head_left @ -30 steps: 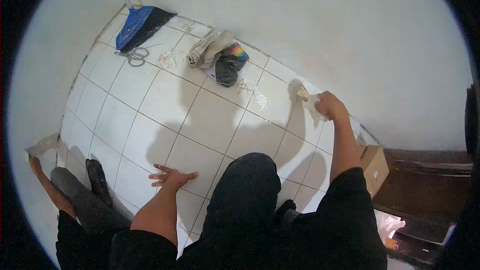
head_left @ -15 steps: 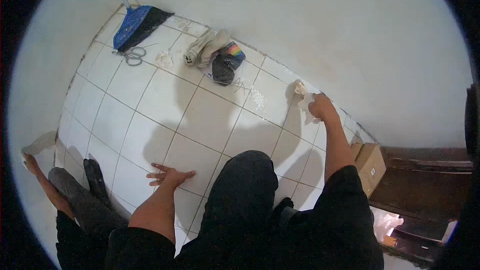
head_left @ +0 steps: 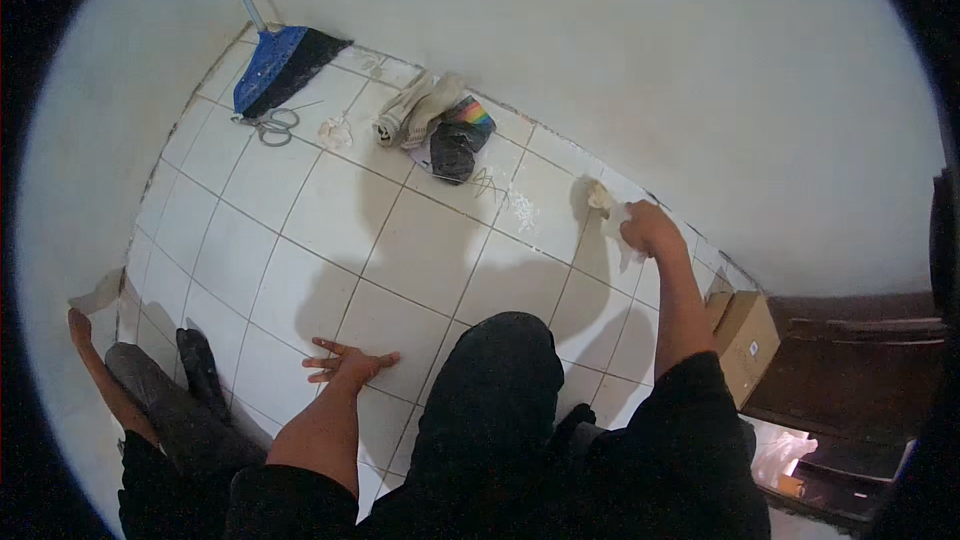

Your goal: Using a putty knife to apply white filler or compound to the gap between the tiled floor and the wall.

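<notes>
My left hand rests spread on the white tiled floor, holding nothing. My right hand is closed on a crumpled white piece of paper or cloth near the foot of the right wall. Beside it lies a cream crumpled lump. Scattered white bits and a thin wire are nearby. A pile of pale rolled cloths, with a dark cloth and a rainbow-striped piece, sits farther back.
Another person's hand is at the left wall, above their grey-clad leg. A blue broom, scissors and a crumpled white scrap lie at the back. A cardboard box and dark wooden furniture stand at the right.
My right hand has shifted slightly left with the white piece, closer to the cream lump. My left hand stays spread on the floor. The whole view has moved slightly.
</notes>
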### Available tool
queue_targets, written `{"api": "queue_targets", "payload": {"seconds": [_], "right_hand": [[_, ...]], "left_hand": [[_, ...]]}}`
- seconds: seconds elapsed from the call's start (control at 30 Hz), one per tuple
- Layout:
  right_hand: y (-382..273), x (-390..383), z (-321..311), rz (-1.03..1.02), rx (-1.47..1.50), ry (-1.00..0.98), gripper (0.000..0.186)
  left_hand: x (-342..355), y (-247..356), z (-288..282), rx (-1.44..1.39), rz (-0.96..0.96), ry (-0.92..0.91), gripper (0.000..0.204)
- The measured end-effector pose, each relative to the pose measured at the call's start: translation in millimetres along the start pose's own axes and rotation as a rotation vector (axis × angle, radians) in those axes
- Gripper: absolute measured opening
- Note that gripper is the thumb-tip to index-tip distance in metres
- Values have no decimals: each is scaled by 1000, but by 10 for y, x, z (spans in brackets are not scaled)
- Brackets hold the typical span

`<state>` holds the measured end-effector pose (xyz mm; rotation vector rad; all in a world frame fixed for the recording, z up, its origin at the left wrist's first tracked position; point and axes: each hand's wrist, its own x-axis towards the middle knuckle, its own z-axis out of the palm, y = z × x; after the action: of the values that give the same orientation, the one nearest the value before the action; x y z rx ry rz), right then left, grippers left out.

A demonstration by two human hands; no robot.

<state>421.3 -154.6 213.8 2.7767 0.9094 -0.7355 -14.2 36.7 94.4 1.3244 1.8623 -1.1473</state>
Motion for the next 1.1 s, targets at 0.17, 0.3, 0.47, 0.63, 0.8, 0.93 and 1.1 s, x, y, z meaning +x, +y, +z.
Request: {"api": "queue_targets", "payload": {"seconds": [0.17,0.3,0.47,0.63,0.8,0.93,1.1], "right_hand": [[-24,52,2,43,45,30,37],[101,85,-30,-10,51,42,37],[95,82,-106,26,24,-39,37],[-181,24,-312,161,164,-53,38],[73,251,-130,-2,-73,35,35],[-125,134,-294,121,2,-56,33],[-9,202,-163,11,-64,7,33]], "left_hand": [[3,23,41,-23,2,36,157],[0,19,17,-9,-30,13,158],[42,19,42,-23,-1,14,160],[119,-12,46,-73,3,30,161],[0,49,40,-54,27,-35,159],[33,39,39,-50,0,-16,159],[25,20,13,-74,-4,4,158]]}}
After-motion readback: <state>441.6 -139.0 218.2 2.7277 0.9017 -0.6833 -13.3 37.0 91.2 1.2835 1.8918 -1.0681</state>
